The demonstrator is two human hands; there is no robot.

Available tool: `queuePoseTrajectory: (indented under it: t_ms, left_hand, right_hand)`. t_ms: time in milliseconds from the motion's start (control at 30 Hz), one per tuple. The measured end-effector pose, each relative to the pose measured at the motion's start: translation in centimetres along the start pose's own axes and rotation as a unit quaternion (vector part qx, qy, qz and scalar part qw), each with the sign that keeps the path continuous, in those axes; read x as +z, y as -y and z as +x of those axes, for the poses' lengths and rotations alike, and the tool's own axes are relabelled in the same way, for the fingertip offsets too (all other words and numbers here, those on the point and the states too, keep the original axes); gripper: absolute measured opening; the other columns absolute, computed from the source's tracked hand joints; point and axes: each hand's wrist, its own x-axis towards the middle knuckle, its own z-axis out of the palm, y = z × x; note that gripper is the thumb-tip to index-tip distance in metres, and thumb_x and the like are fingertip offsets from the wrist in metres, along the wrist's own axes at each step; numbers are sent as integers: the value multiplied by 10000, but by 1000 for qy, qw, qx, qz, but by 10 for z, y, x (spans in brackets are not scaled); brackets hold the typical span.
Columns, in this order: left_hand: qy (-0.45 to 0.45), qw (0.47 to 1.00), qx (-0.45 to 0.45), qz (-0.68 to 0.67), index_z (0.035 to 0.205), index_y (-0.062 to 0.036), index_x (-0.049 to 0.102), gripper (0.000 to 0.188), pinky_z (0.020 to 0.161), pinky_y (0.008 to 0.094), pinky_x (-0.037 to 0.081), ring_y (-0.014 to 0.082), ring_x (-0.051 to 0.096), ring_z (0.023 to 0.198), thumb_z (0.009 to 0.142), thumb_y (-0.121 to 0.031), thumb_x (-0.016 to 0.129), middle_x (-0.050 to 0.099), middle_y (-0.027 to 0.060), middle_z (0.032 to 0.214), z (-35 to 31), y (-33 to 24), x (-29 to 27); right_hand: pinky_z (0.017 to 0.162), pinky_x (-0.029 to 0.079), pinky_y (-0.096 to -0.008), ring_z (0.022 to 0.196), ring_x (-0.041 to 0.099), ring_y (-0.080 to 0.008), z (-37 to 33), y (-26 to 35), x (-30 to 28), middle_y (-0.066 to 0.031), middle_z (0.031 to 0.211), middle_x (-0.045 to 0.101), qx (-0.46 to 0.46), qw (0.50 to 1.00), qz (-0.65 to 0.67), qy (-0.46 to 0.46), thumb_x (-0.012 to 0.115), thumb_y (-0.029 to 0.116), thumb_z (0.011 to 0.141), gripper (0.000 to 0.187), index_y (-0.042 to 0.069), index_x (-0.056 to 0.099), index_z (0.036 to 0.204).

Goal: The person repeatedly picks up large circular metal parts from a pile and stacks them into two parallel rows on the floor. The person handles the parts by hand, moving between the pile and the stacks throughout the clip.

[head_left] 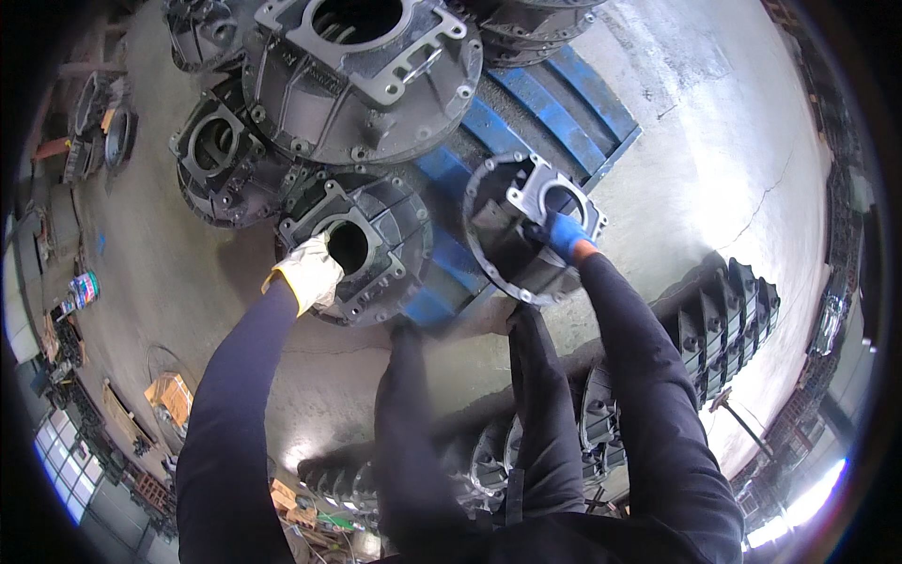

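My left hand (pixel 310 274), in a pale glove with a yellow cuff, is closed at the edge of the round opening of a dark cast-metal housing (pixel 399 218); its fingertips go into the hole. This housing stands at the near end of a blue slatted metal pallet (pixel 539 111). My right hand (pixel 567 235), in a blue glove, grips the flange around the opening of a second cast-metal housing (pixel 495 246), with the fingers partly hidden. That one is tilted, over the pallet's near right edge and close to my legs.
A larger housing (pixel 376 117) stands just beyond my left hand's, with a smaller housing (pixel 222 155) to its left. More housings (pixel 531 23) sit at the far side. A long row of dark castings (pixel 709 338) lies on the concrete floor (pixel 700 179) around my legs. Clutter lines the left wall.
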Motion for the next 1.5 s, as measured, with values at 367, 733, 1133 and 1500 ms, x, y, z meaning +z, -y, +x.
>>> queuePoseTrajectory:
  t_ms: [367,733,1133,1500]
  left_hand:
    - [157,984,-25,-75,880,-109,753,381,856,381,426,274,677,895,668,-420,702,721,136,894,-11,-40,-122]
    - [277,938,-114,-172,829,-100,718,464,788,433,524,321,694,828,691,-542,692,707,159,834,-85,-111,-336]
    - [110,950,-129,-262,1147,-152,663,372,918,353,448,285,634,1008,813,-314,654,675,128,1106,61,-135,-427]
    - [-23,678,-281,-679,1192,-42,622,459,940,356,405,227,562,1063,863,-363,636,642,79,1178,335,-186,-700]
  right_hand:
    - [694,484,-473,829,632,-433,-309,-155,-9,-262,886,649,102,990,99,-22,651,359,823,358,18,664,931]
    - [748,487,-334,790,575,-191,-548,-344,109,-84,925,631,266,842,464,-69,647,207,883,484,-1,485,1289]
    - [660,481,-420,728,590,-212,-591,-349,47,-133,841,698,505,631,540,-236,626,554,847,601,-30,689,973]
    - [762,497,-412,928,667,-283,-511,-482,-2,-197,1025,695,509,471,651,-309,610,567,842,646,-29,662,1085]
